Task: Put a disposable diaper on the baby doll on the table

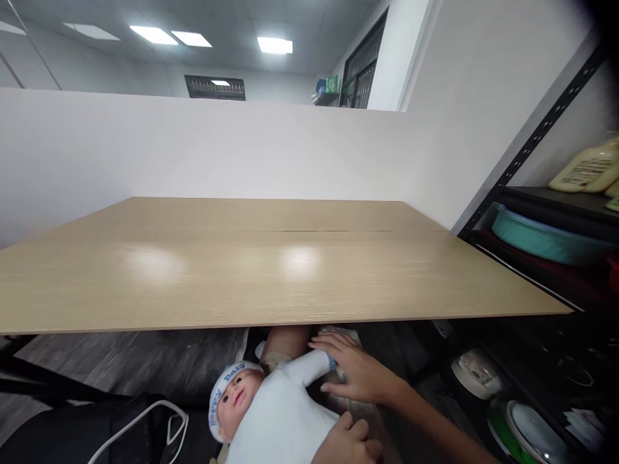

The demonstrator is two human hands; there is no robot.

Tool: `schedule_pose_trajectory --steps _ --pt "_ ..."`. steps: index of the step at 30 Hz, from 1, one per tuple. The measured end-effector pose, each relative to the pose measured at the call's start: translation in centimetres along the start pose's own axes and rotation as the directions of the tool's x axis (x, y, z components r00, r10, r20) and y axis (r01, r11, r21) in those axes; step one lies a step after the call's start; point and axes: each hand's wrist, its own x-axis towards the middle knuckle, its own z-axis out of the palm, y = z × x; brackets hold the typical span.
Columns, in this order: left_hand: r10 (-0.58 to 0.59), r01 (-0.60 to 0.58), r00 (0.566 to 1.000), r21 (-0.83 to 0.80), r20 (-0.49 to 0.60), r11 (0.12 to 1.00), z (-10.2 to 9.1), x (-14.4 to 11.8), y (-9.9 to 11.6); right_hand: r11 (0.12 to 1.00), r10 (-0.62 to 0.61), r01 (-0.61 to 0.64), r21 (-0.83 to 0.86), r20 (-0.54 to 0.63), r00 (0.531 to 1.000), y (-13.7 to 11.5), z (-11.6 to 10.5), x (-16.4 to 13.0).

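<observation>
A baby doll (285, 419) in a white long-sleeved top lies slantwise below the table's front edge, face up. Its white cap (217, 399) carries blue "Happy Baby" lettering. My left hand (349, 443) is closed at the doll's lower body, fingers curled; the left forearm is hidden. Reaching in from the right, my right hand (355, 367) lies at the blue cuff (331, 362) of the doll's outstretched sleeve. Its fingers stretch over the cuff, and the thumb stands apart below. The doll's lower part is out of view.
A wooden table (271, 283) stretches ahead to a white partition (265, 148). Right of it, a black shelf holds a teal basin (546, 238) and cream bottles (585, 171). Lower right are bowls or lids (476, 374). A white cable (140, 415) loops over a black bag-like item at lower left.
</observation>
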Motion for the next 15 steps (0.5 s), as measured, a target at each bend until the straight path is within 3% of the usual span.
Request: schedule_pose_trajectory --steps 3,6,11,15 --pt "-0.079 0.081 0.996 0.068 -0.032 0.994 0.2 -0.5 0.7 0.974 -0.028 0.08 -0.212 0.238 0.971 -2.5 1.0 5.0" --pt "-0.067 0.068 0.998 0.112 -0.017 0.991 -1.2 -0.9 2.1 0.957 -0.011 0.1 -0.273 0.308 0.951 -4.2 2.8 8.0" --pt "0.094 -0.105 0.992 0.148 0.085 0.983 -5.1 1.3 3.4 0.956 -0.042 0.102 -0.275 0.217 0.975 -7.7 2.4 7.7" --pt "0.064 -0.065 0.998 0.159 0.011 0.985 -7.2 3.9 3.2 0.996 -0.048 0.044 -0.073 -0.058 0.997 -11.4 -0.6 4.6"
